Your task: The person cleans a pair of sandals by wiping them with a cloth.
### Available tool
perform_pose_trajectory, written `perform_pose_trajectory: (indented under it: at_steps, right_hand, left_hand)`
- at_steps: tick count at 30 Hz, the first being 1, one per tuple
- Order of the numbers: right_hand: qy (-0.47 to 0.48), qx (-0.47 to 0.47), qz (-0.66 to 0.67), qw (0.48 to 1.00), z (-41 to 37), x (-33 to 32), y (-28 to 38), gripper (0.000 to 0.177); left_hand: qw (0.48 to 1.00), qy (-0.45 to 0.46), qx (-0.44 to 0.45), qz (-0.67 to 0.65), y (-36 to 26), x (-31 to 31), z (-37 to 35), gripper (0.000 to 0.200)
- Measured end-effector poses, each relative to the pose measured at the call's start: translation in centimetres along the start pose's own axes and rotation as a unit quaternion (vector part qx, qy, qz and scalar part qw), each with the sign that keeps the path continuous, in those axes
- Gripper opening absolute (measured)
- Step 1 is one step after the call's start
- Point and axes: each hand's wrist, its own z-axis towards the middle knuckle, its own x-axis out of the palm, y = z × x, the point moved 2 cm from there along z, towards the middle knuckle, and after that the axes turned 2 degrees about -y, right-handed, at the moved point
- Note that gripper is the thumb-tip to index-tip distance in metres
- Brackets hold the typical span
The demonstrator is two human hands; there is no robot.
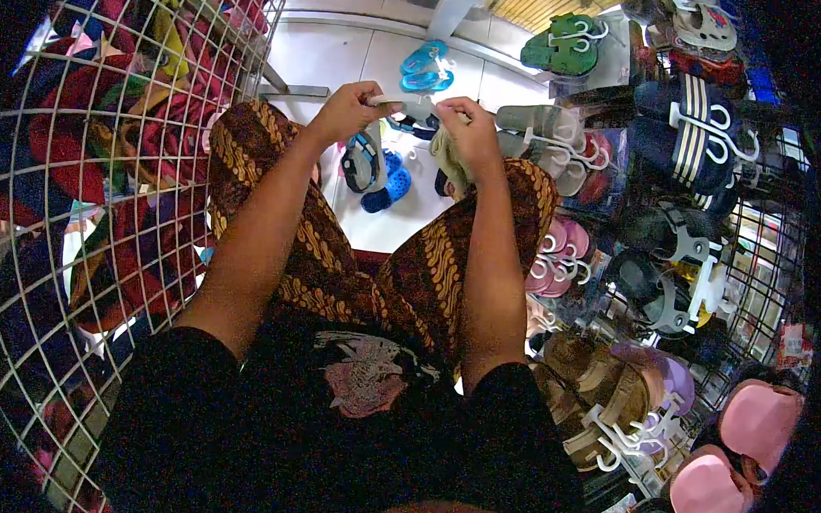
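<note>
Both my hands are raised in front of my knees, fingers closed. My left hand (350, 112) pinches a pale, strip-like piece that looks like a plastic sandal hanger (389, 100). Just below that hand is a grey sandal (365, 164) with blue on its strap. My right hand (469, 132) grips a beige sandal (450, 157), thumb and forefinger at its upper end near the hanger. Farther down, between my knees, blue clogs (390, 183) lie on the white floor.
Turquoise flip-flops (426, 67) lie on the floor ahead. A wire grid (161, 139) with colourful goods behind it rises on my left. On my right hang several pairs of footwear, including green slippers (562, 47), striped dark slides (691, 131) and pink sandals (560, 253).
</note>
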Motion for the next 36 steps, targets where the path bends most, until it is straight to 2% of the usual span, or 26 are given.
perform_pose_trajectory:
  at_steps: [2,3,9,12,15,18,22,24,27,30,33,36]
  right_hand:
    - [-0.031,0.019,0.000,0.999,0.1,-0.2,-0.4,0.025]
    - [-0.044,0.008,0.001,0.999,0.4,-0.4,-0.4,0.025]
    - [-0.058,0.039,0.008,0.998,0.5,-0.4,-2.1,0.031]
    - [-0.024,0.127,-0.021,0.991,1.2,-0.9,-2.9,0.037]
    - [0.025,0.094,0.047,0.994,0.6,-0.8,-1.7,0.041]
    - [0.046,0.118,0.083,0.988,-0.4,-0.8,0.9,0.031]
    - [0.097,0.120,0.181,0.971,-0.3,-0.3,0.2,0.035]
    - [0.112,0.108,0.210,0.965,-0.1,-0.1,0.3,0.038]
    - [0.138,0.127,0.215,0.958,-0.6,-0.2,0.6,0.038]
    - [0.131,0.113,0.203,0.964,-1.1,-0.2,1.3,0.038]
    - [0.113,0.092,0.258,0.955,-1.3,0.0,2.0,0.047]
    - [0.132,0.070,0.206,0.967,-0.7,0.4,1.1,0.046]
  left_hand:
    - [0.999,-0.009,0.046,-0.023,0.9,0.2,0.2,0.035]
    - [1.000,-0.005,-0.001,-0.013,0.7,0.1,0.3,0.034]
    - [0.998,-0.015,0.024,-0.060,-0.3,-0.1,-0.2,0.029]
    - [0.997,-0.029,-0.007,-0.072,-0.5,-0.3,-0.1,0.026]
    - [0.996,-0.058,0.003,-0.067,0.3,-0.3,0.5,0.024]
    - [0.989,-0.073,0.000,-0.127,0.6,-0.3,0.5,0.021]
    - [0.980,-0.087,-0.003,-0.179,1.2,-0.2,0.8,0.024]
    - [0.977,-0.105,0.018,-0.184,0.9,0.0,0.8,0.027]
    - [0.975,-0.123,0.003,-0.186,0.4,0.1,0.3,0.032]
    - [0.979,-0.100,0.009,-0.180,0.2,-0.1,0.2,0.033]
    - [0.982,-0.087,-0.030,-0.167,0.1,0.2,-0.3,0.035]
    - [0.997,-0.059,-0.041,0.000,0.3,-0.2,-0.2,0.037]
